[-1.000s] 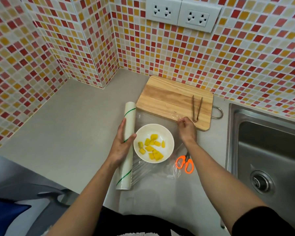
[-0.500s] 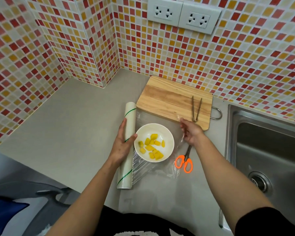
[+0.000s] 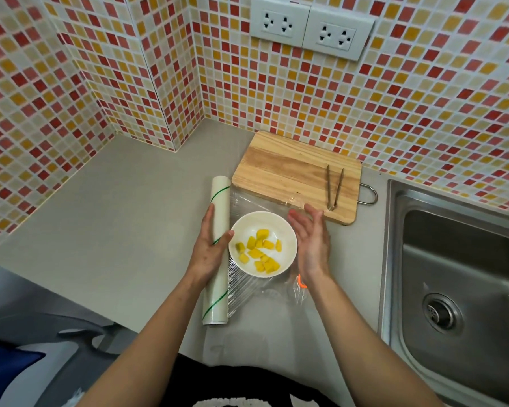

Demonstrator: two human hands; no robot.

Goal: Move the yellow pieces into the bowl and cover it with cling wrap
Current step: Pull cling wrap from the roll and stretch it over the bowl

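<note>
Yellow pieces (image 3: 257, 254) are all in the bowl (image 3: 288, 245), mid-counter, and the bowl sits on a sheet of wrap (image 3: 256, 201) drawn rightward off the roll (image 3: 218, 230). Left hand (image 3: 207, 248) is clasped around that roll, pinning it to the counter just left of the bowl. Right hand (image 3: 312, 242) is open, fingers spread, palm turned to the bowl's right side, gripping nothing. The sheet's far edge lies on the near part of the board (image 3: 294, 168), by the tongs (image 3: 334, 188). Scissors (image 3: 300, 282) peek out under the right wrist. The smart play, I'd say: keep the roll anchored, take the free edge, lift it taut over the rim, no slack, then cut.
</note>
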